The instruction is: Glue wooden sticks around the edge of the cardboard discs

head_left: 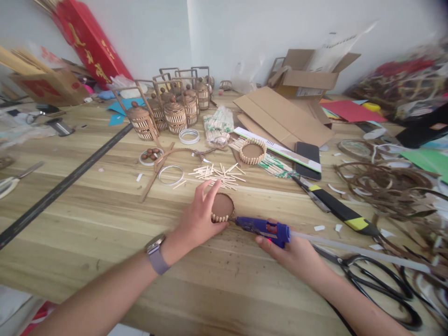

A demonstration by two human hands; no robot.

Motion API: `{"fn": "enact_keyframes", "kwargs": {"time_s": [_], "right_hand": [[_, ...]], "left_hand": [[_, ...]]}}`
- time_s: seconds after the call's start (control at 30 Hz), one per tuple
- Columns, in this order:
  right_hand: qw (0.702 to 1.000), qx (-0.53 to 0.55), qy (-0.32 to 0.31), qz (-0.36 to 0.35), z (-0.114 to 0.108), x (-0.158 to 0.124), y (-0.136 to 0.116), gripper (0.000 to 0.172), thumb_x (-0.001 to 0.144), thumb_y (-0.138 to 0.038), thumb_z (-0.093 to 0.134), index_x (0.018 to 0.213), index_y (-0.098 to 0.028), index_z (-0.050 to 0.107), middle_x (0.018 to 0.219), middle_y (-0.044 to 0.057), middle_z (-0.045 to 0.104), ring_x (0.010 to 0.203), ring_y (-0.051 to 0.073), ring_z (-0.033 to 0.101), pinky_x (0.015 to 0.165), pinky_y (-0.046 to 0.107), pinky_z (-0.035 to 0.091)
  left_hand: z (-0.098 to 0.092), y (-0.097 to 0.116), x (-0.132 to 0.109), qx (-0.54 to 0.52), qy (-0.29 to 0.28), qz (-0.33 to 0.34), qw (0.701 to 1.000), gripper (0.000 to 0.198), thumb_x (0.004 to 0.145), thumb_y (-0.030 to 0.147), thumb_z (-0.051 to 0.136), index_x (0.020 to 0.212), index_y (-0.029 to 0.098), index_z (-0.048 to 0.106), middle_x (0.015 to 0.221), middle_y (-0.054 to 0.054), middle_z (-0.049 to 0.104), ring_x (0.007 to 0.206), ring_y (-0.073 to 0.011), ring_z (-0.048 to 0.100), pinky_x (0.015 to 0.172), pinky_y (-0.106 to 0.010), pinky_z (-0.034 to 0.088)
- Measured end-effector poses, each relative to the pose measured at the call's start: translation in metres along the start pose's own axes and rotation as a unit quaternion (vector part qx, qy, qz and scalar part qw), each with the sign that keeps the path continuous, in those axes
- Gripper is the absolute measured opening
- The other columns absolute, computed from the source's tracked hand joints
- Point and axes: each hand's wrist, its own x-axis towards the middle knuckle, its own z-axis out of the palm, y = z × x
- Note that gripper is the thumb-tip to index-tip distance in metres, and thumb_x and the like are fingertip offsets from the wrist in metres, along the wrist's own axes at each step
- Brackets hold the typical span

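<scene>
My left hand (201, 210) grips the left side of a small round brown base (223, 206), which has short wooden sticks standing along part of its rim. A blue hot glue gun (261, 227) is in my right hand (292, 252), its nozzle at the base's lower right edge. A long pale glue stick (353, 249) runs out of the gun's back. Just beyond the base lies a loose pile of cut wooden sticks (220, 176). A second round base (252, 151) ringed fully with sticks sits farther back. My left wrist wears a watch (156, 252).
Several small lidded baskets with tall handles (175, 114) stand at the back. Black scissors (378, 284) and a yellow-black utility knife (343, 212) lie on the right, near tangled brown strips (385, 179). A dark metal ruler (66, 184) crosses the left side. Cardboard sheets (280, 116) lie behind.
</scene>
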Motion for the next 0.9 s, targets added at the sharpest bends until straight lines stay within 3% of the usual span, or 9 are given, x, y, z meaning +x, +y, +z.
{"fn": "enact_keyframes", "kwargs": {"time_s": [0.63,0.8,0.9], "right_hand": [[1.000,0.014,-0.004,0.003,0.003,0.000,0.001,0.034,0.079,-0.050,0.052,0.089,-0.022,0.070,0.094,0.010,0.076,0.089,0.029,0.071,0.078,0.036,0.055],[0.999,0.019,0.019,0.023,0.002,0.002,-0.002,0.036,0.078,-0.053,0.051,0.082,-0.022,0.068,0.079,0.008,0.073,0.078,0.028,0.069,0.070,0.035,0.054],[0.996,0.067,-0.006,0.051,-0.010,0.002,0.002,0.049,0.081,-0.064,0.045,0.072,-0.021,0.065,0.063,0.005,0.063,0.060,0.021,0.060,0.056,0.031,0.049]], "left_hand": [[-0.001,0.000,0.001,0.004,-0.001,0.005,1.000,0.112,0.067,0.016,0.080,0.149,0.034,0.007,0.146,-0.016,0.025,0.138,-0.0382,0.031,0.100,-0.055,0.050],[0.000,0.001,0.000,0.005,-0.006,-0.008,1.000,0.111,0.066,0.018,0.081,0.149,0.034,0.010,0.147,-0.016,0.023,0.137,-0.0390,0.033,0.099,-0.056,0.050],[0.001,0.001,-0.001,0.002,-0.009,-0.012,1.000,0.112,0.065,0.019,0.082,0.149,0.033,0.011,0.148,-0.016,0.023,0.137,-0.0397,0.033,0.099,-0.056,0.050]]}}
